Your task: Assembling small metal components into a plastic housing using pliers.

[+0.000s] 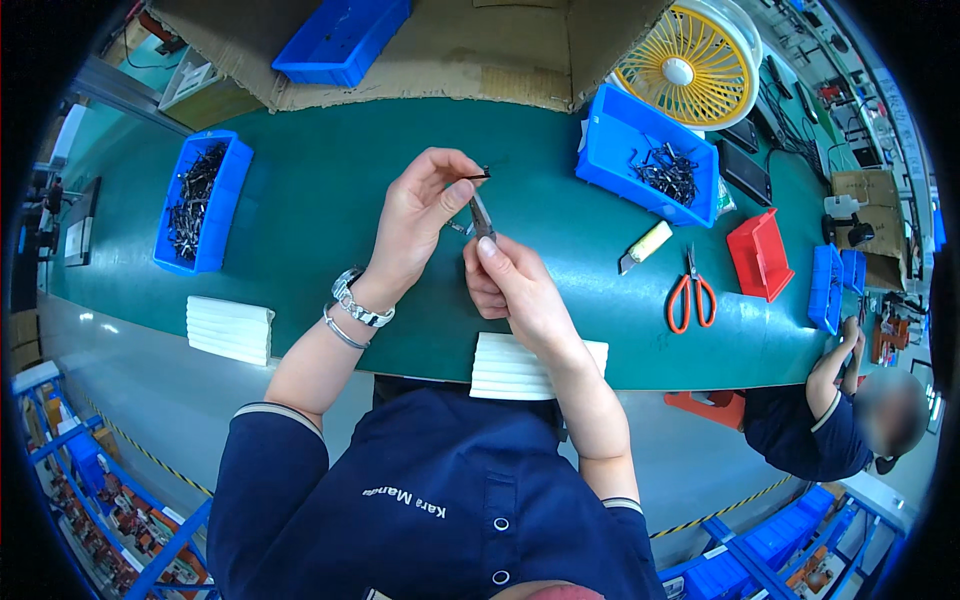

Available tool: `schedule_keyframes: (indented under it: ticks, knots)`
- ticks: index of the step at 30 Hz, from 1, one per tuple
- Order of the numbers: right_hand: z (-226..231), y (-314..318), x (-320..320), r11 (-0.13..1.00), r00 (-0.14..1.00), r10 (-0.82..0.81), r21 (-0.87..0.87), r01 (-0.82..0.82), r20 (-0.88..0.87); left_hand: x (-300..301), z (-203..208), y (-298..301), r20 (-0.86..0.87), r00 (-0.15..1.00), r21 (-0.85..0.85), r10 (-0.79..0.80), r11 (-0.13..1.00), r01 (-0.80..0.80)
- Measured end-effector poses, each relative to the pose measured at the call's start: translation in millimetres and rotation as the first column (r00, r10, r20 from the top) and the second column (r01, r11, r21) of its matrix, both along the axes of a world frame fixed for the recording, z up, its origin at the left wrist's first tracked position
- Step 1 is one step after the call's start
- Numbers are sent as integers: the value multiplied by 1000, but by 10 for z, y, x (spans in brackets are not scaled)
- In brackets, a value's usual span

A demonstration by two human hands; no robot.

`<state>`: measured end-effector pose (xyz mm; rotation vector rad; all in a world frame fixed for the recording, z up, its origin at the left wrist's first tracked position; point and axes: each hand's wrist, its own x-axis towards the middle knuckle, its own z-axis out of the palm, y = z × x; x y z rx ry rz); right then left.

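Observation:
Over the green table, my left hand (425,200) pinches a small dark part (479,177) between thumb and fingers; its exact kind is too small to make out. My right hand (512,285) is closed round a pair of metal pliers (483,218), whose jaws point up and away from me beside my left thumb. The plier tips are close to the small dark part; I cannot tell whether they touch it. My right palm hides the handles.
Blue bins of small black parts stand at left (233,190) and right (600,130). Right of my hands lie a yellow-handled cutter (648,243), orange-handled scissors (686,300) and a red bin (757,262). White pads (230,330) edge the table. A fan (678,70) and a cardboard box (440,60) stand behind. Another person (810,420) sits far right.

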<state>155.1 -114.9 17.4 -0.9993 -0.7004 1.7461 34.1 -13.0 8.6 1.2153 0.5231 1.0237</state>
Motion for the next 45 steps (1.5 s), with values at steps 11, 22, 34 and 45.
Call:
schedule_keyframes:
  ticks: [11,22,34,45]
  knots:
    - [18,22,-4,979,976,-198,27,201,-88,-14,-133,-42,215,966,-278,-144,939,201]
    - [11,-1,44,960,957,-264,66,273,-124,21,-77,-140,172,951,-313,-257,901,300]
    - [-68,26,14,927,766,-336,337,166,548,-68,28,26,-82,996,-76,-26,997,20]
    - [-83,23,29,956,724,-263,272,107,638,-108,89,54,-221,975,32,36,999,-30]
